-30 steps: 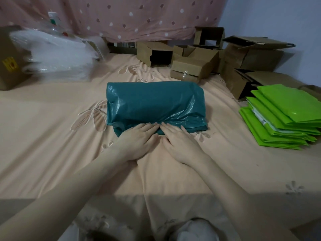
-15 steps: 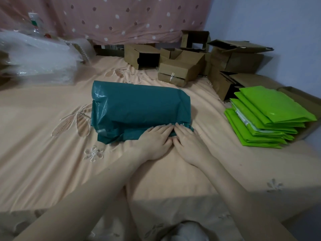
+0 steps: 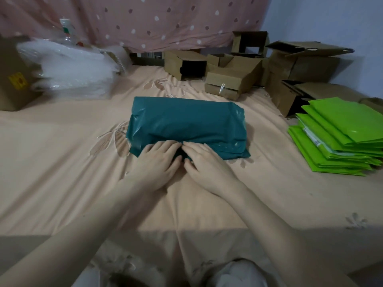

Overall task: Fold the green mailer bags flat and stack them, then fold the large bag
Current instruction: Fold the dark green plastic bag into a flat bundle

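A large dark teal bag (image 3: 186,123), folded into a thick rectangle, lies in the middle of the peach bedsheet. My left hand (image 3: 157,160) and my right hand (image 3: 205,162) rest side by side, palms down, on its near edge, fingers flat and pressing the fold. A stack of bright green mailer bags (image 3: 339,135), folded flat, sits at the right.
Several open brown cardboard boxes (image 3: 232,79) crowd the back right. A pile of clear plastic wrap (image 3: 70,73) and a brown box (image 3: 14,79) sit at the back left. A pink dotted curtain (image 3: 145,17) hangs behind. The bed's near edge (image 3: 186,230) lies below my forearms.
My hands stay pressed together on the teal bag's near edge. The view swung right, then back to the left. The bag and the green stack lie where they were.
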`<state>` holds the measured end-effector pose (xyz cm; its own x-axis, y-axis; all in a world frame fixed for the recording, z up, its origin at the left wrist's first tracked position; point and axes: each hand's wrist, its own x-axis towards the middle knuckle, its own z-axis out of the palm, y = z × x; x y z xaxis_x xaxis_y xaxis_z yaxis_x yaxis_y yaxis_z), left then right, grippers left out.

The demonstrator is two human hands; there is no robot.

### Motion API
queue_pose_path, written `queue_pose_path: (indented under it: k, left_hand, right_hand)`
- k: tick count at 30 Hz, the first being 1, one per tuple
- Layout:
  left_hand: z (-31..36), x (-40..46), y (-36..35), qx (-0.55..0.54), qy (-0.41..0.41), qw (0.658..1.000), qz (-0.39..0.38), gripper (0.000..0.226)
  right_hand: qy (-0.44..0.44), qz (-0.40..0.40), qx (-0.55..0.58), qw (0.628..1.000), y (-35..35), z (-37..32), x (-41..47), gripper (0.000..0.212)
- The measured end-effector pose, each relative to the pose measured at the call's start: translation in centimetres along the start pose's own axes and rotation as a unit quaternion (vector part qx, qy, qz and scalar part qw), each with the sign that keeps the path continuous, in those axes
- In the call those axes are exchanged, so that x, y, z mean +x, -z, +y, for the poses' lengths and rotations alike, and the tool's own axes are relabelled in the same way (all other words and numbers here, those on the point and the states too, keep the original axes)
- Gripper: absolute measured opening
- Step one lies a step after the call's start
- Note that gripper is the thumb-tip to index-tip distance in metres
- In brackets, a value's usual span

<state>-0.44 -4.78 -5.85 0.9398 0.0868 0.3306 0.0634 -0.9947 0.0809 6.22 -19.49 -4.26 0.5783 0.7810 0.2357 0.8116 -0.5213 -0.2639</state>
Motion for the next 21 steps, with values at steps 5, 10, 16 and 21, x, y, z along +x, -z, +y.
queue_pose_path:
  k: [5,10,16,21]
  left_hand:
    - [-4.2,-2.7,1.5,0.03,0.031,0.999,0.008,0.06]
    - [-6.6,-3.6,1.5,0.077,0.043,0.996,-0.024,0.06]
    - [-7.7,-2.8,1.2,0.023,0.029,0.999,-0.034,0.061]
    - [-7.1,-2.1,0.9,0.005,-0.044,0.998,-0.049,0.073]
  right_hand:
    - [0.031,-0.055,0.014,0.998,-1.8,-3.0,1.9,0.049]
    - [0.025,-0.072,0.008,0.997,-2.9,-4.5,3.3,0.051]
    - [0.006,-0.082,0.001,0.997,-3.8,-5.7,4.9,0.053]
    - [-0.03,-0.07,-0.051,0.996,-3.5,-3.9,4.6,0.05]
